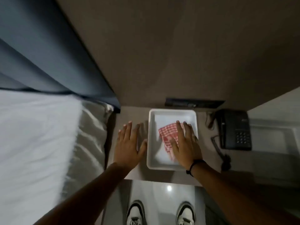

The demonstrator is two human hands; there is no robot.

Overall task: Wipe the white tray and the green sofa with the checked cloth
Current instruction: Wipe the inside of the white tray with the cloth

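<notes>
Fingers of the right hand were spread flat and pressed palm-down on the checked cloth, which was pinned beneath them rather than gripped. The red-and-white cloth was lying crumpled inside the white tray, toward the tray's three o'clock side, with part of it hidden under the palm. A black band was worn at the right wrist. The tray was set on a pale bedside surface, its bare floor visible toward nine and twelve o'clock of the cloth. The left hand was laid open and flat on that same surface at nine o'clock of the tray, nothing held in it, the thumb just beside the tray's outer wall; whether the thumb touched the wall could not be told. A dark telephone was seen at three o'clock of the tray, with its cord trailed between the two. A dark wall panel was mounted at twelve o'clock of the tray. A bed with white linen was seen well out at nine o'clock, a blue curtain hung above it. Two white shoes were visible on the glossy floor at six o'clock. No green sofa could be made out.
</notes>
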